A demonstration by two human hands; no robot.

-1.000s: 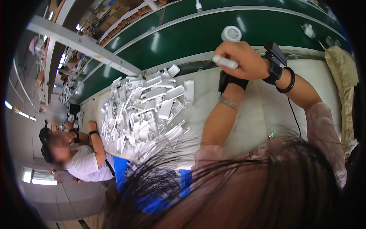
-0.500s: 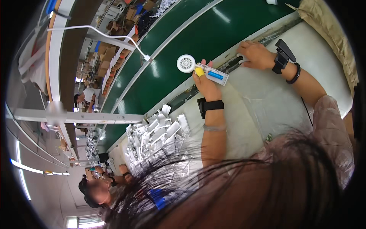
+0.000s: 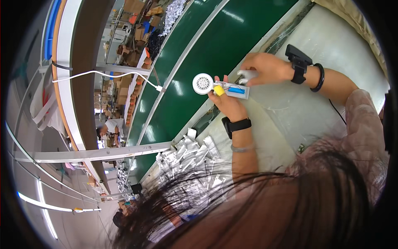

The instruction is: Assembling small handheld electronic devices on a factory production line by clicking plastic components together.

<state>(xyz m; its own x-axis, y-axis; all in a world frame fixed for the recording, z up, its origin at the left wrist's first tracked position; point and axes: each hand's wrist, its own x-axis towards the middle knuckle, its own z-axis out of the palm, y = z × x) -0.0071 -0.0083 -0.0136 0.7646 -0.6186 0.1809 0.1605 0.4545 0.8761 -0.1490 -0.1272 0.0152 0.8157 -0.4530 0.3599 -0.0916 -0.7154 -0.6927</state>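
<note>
My left hand (image 3: 228, 103) holds a small white hand fan (image 3: 204, 83) with a round grille head; its open handle shows a blue cylinder cell (image 3: 236, 90) and thin wires. A yellow cap covers my left thumb tip. My right hand (image 3: 262, 67) grips a white handle cover piece (image 3: 247, 74) just above the fan's open handle, close to it. Both wrists carry black bands. The hands hover over the white table (image 3: 298, 112), next to the green conveyor belt (image 3: 199, 58).
A heap of white plastic handle parts (image 3: 186, 159) lies on the table at my left. A metal rail (image 3: 99, 154) runs along the belt. A white cable (image 3: 107, 74) hangs from above. Another person (image 3: 108, 126) works far down the line. My dark hair fills the lower frame.
The view swung away from the parts heap toward the belt. My left hand now holds the fan with its handle open, and my right hand brought the white cover close to it.
</note>
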